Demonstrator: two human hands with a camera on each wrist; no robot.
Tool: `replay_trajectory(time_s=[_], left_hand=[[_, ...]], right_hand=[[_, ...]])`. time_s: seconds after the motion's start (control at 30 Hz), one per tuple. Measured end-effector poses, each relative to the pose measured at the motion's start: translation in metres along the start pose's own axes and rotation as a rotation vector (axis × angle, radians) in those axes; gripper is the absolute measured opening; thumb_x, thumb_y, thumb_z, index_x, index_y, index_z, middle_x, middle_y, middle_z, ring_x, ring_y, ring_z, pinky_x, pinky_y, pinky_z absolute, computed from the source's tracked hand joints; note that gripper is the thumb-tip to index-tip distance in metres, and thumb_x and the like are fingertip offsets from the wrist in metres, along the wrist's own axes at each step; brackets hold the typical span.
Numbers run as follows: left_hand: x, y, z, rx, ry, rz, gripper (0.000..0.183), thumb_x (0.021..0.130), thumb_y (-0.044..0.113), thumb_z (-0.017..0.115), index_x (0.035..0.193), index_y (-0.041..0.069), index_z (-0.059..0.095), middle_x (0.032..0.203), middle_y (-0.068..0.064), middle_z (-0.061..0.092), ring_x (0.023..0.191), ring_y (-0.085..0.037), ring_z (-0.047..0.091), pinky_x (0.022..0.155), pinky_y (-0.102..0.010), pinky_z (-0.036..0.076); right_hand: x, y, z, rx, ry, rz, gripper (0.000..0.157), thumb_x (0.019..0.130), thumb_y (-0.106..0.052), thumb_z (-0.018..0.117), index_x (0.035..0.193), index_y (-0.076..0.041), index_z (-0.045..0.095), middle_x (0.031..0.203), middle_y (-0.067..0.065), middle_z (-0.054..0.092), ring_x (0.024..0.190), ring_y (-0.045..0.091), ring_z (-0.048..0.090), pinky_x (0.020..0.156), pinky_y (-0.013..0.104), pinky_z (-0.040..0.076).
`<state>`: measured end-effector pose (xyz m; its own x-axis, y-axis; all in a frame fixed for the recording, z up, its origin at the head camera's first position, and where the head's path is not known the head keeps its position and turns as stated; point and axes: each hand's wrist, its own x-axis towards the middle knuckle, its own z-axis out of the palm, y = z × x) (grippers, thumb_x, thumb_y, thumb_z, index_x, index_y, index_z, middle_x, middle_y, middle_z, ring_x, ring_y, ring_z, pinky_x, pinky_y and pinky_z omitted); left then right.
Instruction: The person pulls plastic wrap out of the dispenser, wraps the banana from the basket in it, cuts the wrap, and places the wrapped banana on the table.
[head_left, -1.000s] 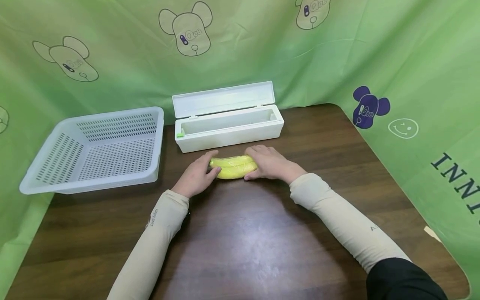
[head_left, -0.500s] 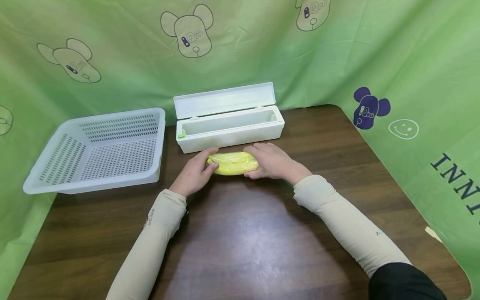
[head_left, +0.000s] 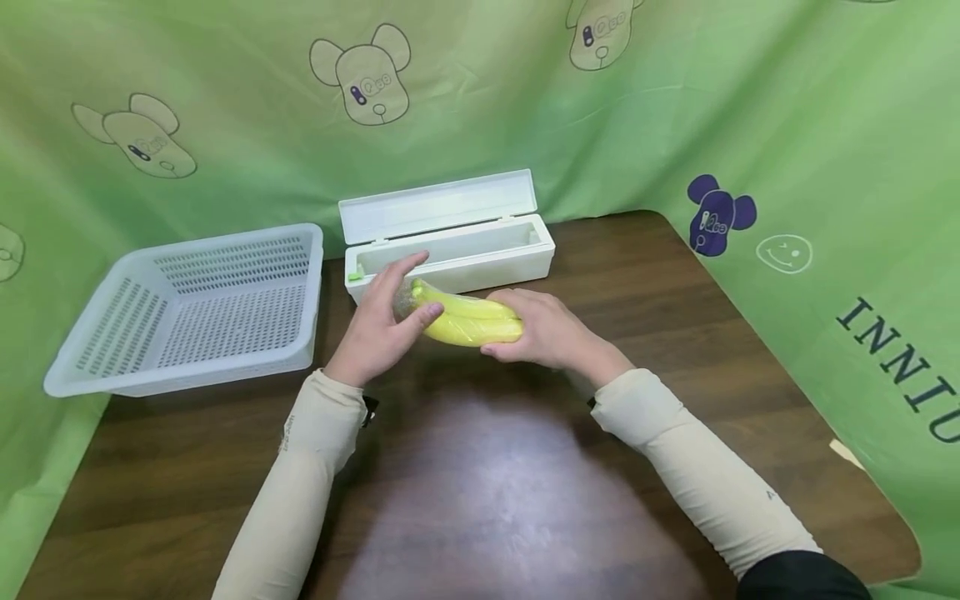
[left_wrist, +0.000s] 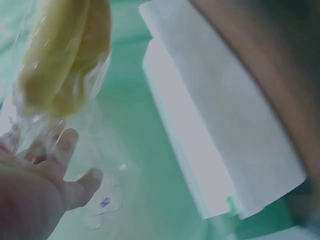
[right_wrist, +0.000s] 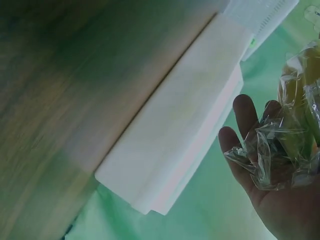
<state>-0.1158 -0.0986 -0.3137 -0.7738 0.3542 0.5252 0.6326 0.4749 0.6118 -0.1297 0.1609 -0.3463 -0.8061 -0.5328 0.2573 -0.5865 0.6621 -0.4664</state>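
A pair of yellow bananas [head_left: 472, 321] is wrapped in clear plastic film, its left end raised in the head view. At the right end, my right hand [head_left: 547, 329] grips it between thumb and fingers; the right wrist view shows bunched film [right_wrist: 270, 155] by that palm. My left hand [head_left: 378, 325] is at the raised end, fingers straight and spread from the thumb, with crinkled film between them. The left thumb overlaps the bananas. In the left wrist view their rounded underside [left_wrist: 65, 75] appears just above the left hand's fingers.
Behind the hands stands a long white box [head_left: 480, 271] with its lid [head_left: 438, 207] raised and a green slider at its left end. A pale perforated basket [head_left: 217, 364] sits at the left on the brown wooden table [head_left: 465, 500]. Green curtain [head_left: 480, 108] encloses the back and sides.
The bananas have come up from the table and tilted, left end higher. My left hand has spread its fingers from its earlier grip, while the right keeps hold.
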Motion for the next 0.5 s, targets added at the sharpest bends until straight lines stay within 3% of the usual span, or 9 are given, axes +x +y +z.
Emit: replay_trajectory(time_s=[0.13,0.3,0.4,0.5], left_hand=[[0.01,0.01,-0.01,0.062,0.049,0.105,0.052,0.095,0.043,0.053,0.138,0.014,0.047,0.137,-0.001,0.048,0.128,-0.017,0.038,0.107,-0.042,0.021],[0.02,0.018,-0.008,0.086,-0.033,0.134,0.064,0.094,0.059,0.036,0.138,0.015,0.046,0.139,0.0,0.046,0.129,-0.016,0.037,0.107,-0.039,0.022],[0.023,0.023,-0.003,-0.008,-0.028,0.112,0.066,0.093,0.062,0.035,0.138,0.014,0.047,0.137,-0.001,0.049,0.128,-0.013,0.039,0.105,-0.035,0.028],[0.024,0.035,0.0,-0.141,0.042,0.106,0.07,0.092,0.063,0.036,0.134,0.009,0.051,0.131,-0.007,0.054,0.125,-0.015,0.043,0.103,-0.035,0.032]], right_hand=[[-0.006,-0.008,0.001,-0.023,0.01,0.021,0.058,0.07,-0.048,0.076,0.118,-0.022,0.058,0.09,-0.006,0.054,0.074,0.014,0.05,0.063,0.031,0.041],[-0.011,-0.02,0.006,-0.041,0.055,-0.012,0.059,0.069,-0.048,0.076,0.117,-0.02,0.056,0.087,-0.006,0.052,0.071,0.013,0.048,0.06,0.03,0.041],[-0.011,-0.027,0.007,-0.011,0.108,-0.034,0.059,0.068,-0.046,0.078,0.117,-0.021,0.056,0.089,-0.007,0.052,0.073,0.011,0.048,0.062,0.03,0.042],[-0.013,-0.031,0.006,0.028,0.153,-0.046,0.058,0.068,-0.044,0.079,0.117,-0.022,0.056,0.091,-0.008,0.052,0.076,0.01,0.047,0.063,0.029,0.042]])
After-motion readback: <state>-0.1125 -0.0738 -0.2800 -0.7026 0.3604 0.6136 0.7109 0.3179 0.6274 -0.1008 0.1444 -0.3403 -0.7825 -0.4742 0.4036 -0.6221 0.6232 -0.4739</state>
